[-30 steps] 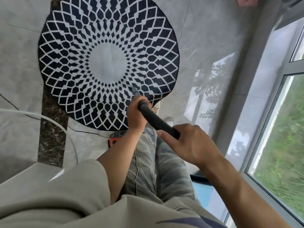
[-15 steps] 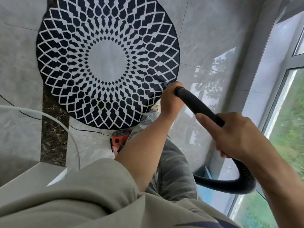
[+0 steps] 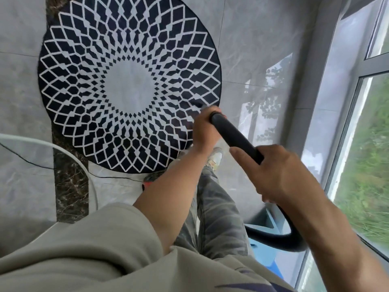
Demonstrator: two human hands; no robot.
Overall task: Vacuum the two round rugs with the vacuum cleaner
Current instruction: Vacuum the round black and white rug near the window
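Note:
A round black rug with a white lattice pattern and a pale centre lies on the grey tile floor. Both hands hold the vacuum cleaner's black tube, which slants down toward the rug's right edge. My left hand grips the tube's lower end over that edge; the nozzle is mostly hidden behind it. My right hand grips the tube higher up. The black hose loops down behind my right forearm. Only one rug is in view.
An orange and black vacuum body peeks out behind my left forearm, a thin black cord running from it. A white curved rim is at left, a blue object by my legs, a window wall at right.
The tube and both hands have swung from the rug's lower middle to its right edge. The view has shifted slightly, and my shoe has come into view.

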